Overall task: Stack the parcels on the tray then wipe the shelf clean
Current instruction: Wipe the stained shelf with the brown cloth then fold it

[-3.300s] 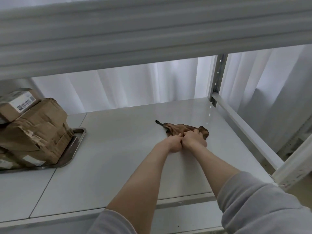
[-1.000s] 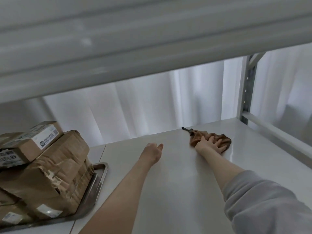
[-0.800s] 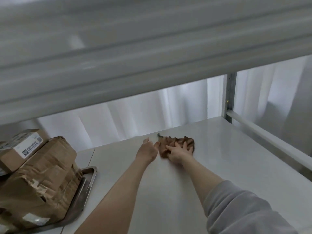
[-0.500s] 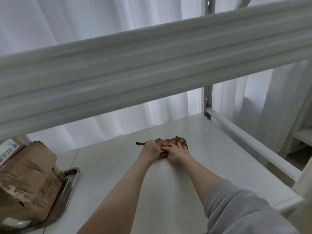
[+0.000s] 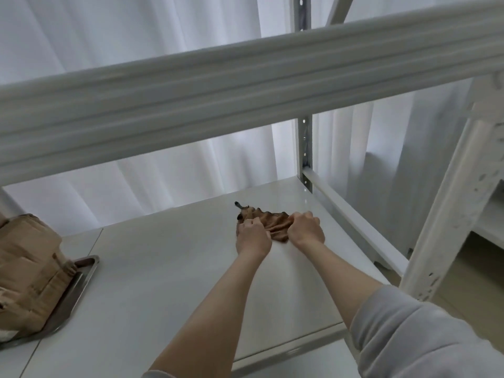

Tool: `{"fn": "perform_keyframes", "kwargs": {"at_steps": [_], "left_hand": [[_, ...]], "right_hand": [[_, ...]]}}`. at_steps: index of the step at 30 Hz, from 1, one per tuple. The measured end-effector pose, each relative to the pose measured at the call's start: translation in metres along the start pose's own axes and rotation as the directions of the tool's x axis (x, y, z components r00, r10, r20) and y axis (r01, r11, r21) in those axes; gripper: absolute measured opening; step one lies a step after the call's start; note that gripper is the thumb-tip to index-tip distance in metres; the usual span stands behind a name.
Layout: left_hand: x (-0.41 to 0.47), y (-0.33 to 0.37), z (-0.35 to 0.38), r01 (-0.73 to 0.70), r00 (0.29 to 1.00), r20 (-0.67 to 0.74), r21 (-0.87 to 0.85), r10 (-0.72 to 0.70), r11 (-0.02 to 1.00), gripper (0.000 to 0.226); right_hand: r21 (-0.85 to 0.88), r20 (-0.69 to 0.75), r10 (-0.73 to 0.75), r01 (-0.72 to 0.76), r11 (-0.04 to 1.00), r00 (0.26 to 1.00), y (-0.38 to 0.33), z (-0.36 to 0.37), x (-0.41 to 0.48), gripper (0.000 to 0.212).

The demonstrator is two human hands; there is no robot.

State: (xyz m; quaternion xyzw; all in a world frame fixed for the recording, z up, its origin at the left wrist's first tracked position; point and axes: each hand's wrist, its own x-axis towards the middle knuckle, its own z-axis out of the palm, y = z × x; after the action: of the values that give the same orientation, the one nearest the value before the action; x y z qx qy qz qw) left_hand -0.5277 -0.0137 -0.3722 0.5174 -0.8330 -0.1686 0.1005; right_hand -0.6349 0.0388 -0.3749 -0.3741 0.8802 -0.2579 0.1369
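Head view, from the bottom of the frame upward: a soft grey sleeve (image 5: pixel 422 336) fills the lower right, and two bare forearms reach out over a smooth, glossy white shelf (image 5: pixel 163 296) made of flat panels with a thin seam between them. At the lower left edge, a shiny metal tray (image 5: pixel 81 276) with a raised rim sits on the shelf and carries crumpled brown cardboard parcels (image 5: pixel 27 268). Right of centre, well apart from the tray, the left hand (image 5: pixel 252 238) and right hand (image 5: pixel 305 230) lie close together, the fingers of each curled tight around a wrinkled brown cloth (image 5: pixel 275 225) bunched between them on the shelf. A chipped white upright (image 5: pixel 450 214) stands at the right. Farther back, a perforated grey post (image 5: pixel 304 148) rises at the rear corner. A ribbed white beam (image 5: pixel 245 85) crosses the upper frame, blurred. Pleated white curtains (image 5: pixel 136 31) hang behind everything.
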Motion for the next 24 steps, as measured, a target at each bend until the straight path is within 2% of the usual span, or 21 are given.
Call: {"fn": "perform_keyframes", "kwargs": {"at_steps": [3,9,13,19,21,24], "left_hand": [[0.009,0.015,0.011,0.084,0.991,0.103,0.074,-0.091,0.994,0.061],[0.054,0.035,0.035,0.229,0.948,0.199,0.121,-0.250,0.966,0.074],[0.088,0.015,0.037,0.218,0.952,0.175,0.192,-0.252,0.957,0.077],[0.139,0.007,0.030,0.273,0.929,0.209,0.174,-0.306,0.946,0.088],[0.152,0.020,0.037,0.205,0.942,0.225,0.196,-0.247,0.959,0.083],[0.159,0.051,0.047,-0.012,0.958,0.282,0.231,-0.055,0.973,0.066]], "right_hand": [[0.010,0.034,-0.031,0.031,0.999,0.999,0.004,-0.002,0.002,0.040],[0.035,0.019,-0.075,0.074,0.997,0.997,0.005,-0.005,0.030,0.039],[0.030,-0.015,-0.102,0.103,0.994,0.995,0.009,-0.007,0.056,0.044],[0.084,-0.045,-0.065,0.068,0.994,0.997,0.026,-0.008,0.084,0.050],[0.093,-0.059,-0.050,0.056,0.994,0.997,0.035,-0.009,0.092,0.050],[0.117,-0.083,-0.034,0.044,0.992,0.996,0.046,-0.011,0.099,0.049]]}}
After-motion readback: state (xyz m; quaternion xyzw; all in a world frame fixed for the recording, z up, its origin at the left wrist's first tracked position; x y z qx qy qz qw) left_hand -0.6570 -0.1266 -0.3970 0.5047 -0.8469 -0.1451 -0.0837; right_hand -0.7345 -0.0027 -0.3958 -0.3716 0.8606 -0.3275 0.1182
